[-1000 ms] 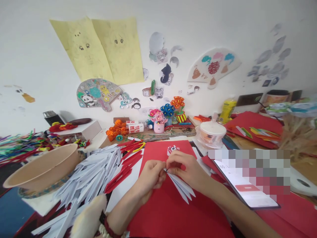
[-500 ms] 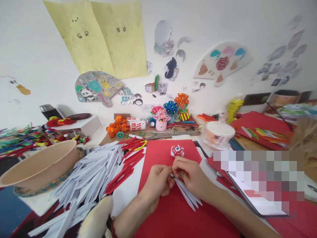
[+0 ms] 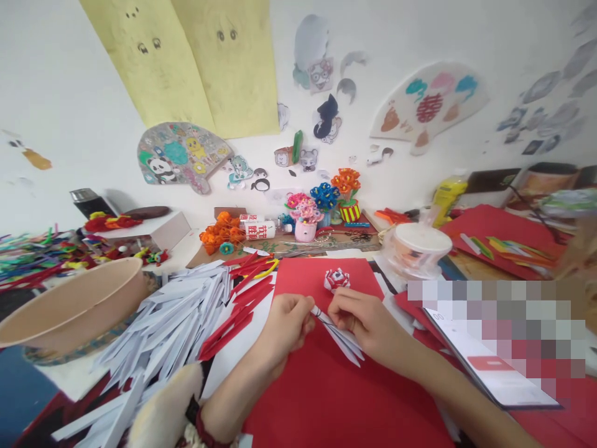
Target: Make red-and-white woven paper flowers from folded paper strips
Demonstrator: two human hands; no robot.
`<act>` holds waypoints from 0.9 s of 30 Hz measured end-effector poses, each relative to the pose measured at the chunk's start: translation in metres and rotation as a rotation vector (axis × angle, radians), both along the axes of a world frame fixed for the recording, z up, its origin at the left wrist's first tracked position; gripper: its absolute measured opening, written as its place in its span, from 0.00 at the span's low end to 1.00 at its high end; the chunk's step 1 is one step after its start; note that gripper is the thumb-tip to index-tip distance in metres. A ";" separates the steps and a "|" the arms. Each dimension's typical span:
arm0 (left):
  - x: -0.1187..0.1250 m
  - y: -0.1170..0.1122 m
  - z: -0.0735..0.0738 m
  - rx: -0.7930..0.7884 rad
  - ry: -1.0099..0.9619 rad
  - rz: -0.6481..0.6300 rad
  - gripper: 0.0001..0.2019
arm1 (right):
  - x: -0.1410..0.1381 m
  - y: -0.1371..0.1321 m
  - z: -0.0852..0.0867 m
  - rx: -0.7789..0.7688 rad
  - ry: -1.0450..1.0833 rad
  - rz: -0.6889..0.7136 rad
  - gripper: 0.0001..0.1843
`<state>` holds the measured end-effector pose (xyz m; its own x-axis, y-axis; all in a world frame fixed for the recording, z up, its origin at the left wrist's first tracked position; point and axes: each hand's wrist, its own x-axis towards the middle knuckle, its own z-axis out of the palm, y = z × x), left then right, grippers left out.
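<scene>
Between my hands is a bundle of folded white paper strips [image 3: 342,345], its narrow end up and its pointed ends fanned down to the right. Dark lines cross the bundle near that narrow end. My left hand [image 3: 290,320] is closed, pinching the bundle at its tip with thumb and forefinger. Just to the right, my right hand [image 3: 361,317] has its fingers curled together beside the strips; what they hold, if anything, is hidden. A red-and-white folded paper flower [image 3: 336,279] lies just beyond the right hand, on a red sheet [image 3: 303,398].
Left of the sheet lie a heap of white folded strips [image 3: 172,317] and several red ones [image 3: 237,314]. A beige bowl [image 3: 69,305] stands farther left. At right are a lidded white tub [image 3: 422,242] and a phone [image 3: 494,361]. Potted craft flowers [image 3: 305,230] stand at the back.
My hands have drawn apart a little, showing more of the bundle's narrow end. The left hand has risen slightly. The camera view has shifted a little.
</scene>
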<state>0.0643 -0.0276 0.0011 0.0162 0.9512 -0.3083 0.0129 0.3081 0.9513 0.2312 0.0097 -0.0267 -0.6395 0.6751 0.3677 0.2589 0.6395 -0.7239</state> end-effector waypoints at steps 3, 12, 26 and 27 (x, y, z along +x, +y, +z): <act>0.000 0.000 -0.003 -0.023 0.036 -0.083 0.19 | -0.001 0.001 0.001 -0.072 0.037 -0.002 0.12; 0.000 -0.003 -0.001 -0.012 0.090 -0.124 0.21 | 0.000 0.001 0.006 -0.067 0.106 0.004 0.05; -0.015 -0.004 0.010 0.567 0.501 -0.211 0.20 | 0.002 0.000 0.012 -0.194 0.264 -0.141 0.09; -0.018 -0.004 0.012 0.620 0.533 -0.193 0.20 | 0.002 0.000 0.014 -0.251 0.254 -0.143 0.13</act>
